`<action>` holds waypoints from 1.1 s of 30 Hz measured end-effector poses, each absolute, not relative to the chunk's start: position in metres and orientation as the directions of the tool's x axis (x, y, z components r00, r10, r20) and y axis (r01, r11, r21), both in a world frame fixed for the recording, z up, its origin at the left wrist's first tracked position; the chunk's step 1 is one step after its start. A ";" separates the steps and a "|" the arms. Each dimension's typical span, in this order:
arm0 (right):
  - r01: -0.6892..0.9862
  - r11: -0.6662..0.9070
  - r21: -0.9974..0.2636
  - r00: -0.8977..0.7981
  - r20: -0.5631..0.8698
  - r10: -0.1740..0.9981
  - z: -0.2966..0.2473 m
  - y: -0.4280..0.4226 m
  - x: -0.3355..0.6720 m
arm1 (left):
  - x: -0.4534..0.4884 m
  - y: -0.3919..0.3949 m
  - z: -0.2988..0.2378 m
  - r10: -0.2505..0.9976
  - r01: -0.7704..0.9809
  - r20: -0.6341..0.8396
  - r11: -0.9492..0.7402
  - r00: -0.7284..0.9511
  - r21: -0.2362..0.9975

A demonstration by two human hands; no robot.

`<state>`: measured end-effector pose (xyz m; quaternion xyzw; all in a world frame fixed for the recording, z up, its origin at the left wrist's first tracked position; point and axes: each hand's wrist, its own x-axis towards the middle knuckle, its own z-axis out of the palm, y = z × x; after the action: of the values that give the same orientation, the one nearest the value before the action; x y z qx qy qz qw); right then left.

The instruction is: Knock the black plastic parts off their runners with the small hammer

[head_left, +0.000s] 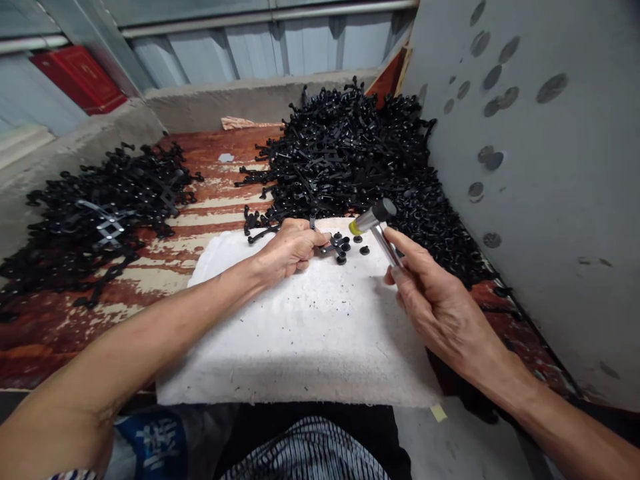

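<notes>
Striped cloth (305, 453) is seen nearest, below a white pad (300, 333) laid on a rust-stained table (210, 200). A black moulded runner (336, 248) is held at the pad's far edge by the curled fingers (313, 240) of the left hand (287, 252), its long axis pointing right. A small hammer (374, 223) is gripped in the closed right hand (440, 300), its head raised just right of the runner, above loose black caps (364, 250).

rusty metal bench (210, 157), grey panel (525, 200), red box (77, 80)
</notes>
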<state>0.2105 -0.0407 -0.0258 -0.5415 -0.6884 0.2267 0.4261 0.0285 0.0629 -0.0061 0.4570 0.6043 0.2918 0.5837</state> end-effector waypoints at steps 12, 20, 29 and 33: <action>0.828 0.410 -0.382 -0.301 0.314 0.901 -0.033 -0.025 0.222 | 0.030 0.062 -0.006 0.858 0.175 -0.477 0.448 0.192 0.877; 0.749 0.449 -0.488 -0.291 0.366 0.884 -0.025 -0.025 0.221 | 0.032 0.058 -0.009 0.861 0.153 -0.475 0.452 0.181 0.879; 0.731 0.487 -0.478 -0.269 0.454 0.849 -0.014 -0.032 0.214 | 0.034 0.060 -0.011 0.873 0.170 -0.459 0.434 0.164 0.885; 0.739 0.453 -0.500 -0.205 0.473 0.857 -0.017 -0.033 0.213 | 0.033 0.061 -0.012 0.873 0.193 -0.455 0.423 0.176 0.885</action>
<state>0.2133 -0.0325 -0.0167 -0.5166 -0.7720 0.0818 0.3612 0.0327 0.0609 -0.0122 0.4602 0.5789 0.2769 0.6135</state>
